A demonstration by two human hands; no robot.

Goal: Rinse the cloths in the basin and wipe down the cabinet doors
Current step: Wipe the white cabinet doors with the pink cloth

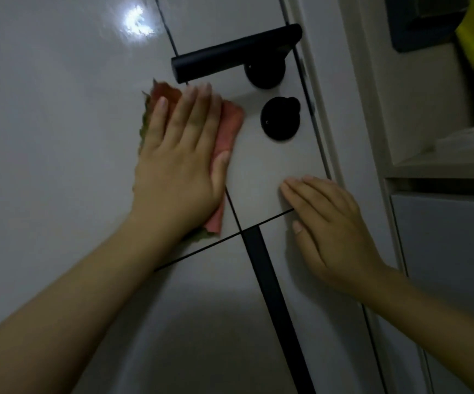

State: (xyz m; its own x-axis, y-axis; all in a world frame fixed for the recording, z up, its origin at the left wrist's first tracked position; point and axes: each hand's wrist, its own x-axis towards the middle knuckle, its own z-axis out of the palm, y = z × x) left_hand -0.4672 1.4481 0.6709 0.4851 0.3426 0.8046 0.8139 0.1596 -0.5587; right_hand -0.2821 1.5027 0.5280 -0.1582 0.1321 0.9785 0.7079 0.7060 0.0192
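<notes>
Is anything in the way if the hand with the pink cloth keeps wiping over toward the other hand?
Yes. The left hand presses the pink cloth flat on the door. Just to its right sits the black round knob, with the black lever handle above. The right hand itself rests flat on the panel lower down.

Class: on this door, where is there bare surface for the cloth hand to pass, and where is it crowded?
Bare: the broad panel left of the cloth and left hand. Crowded: rightward, by the lever handle, round lock knob and resting right hand.
</notes>
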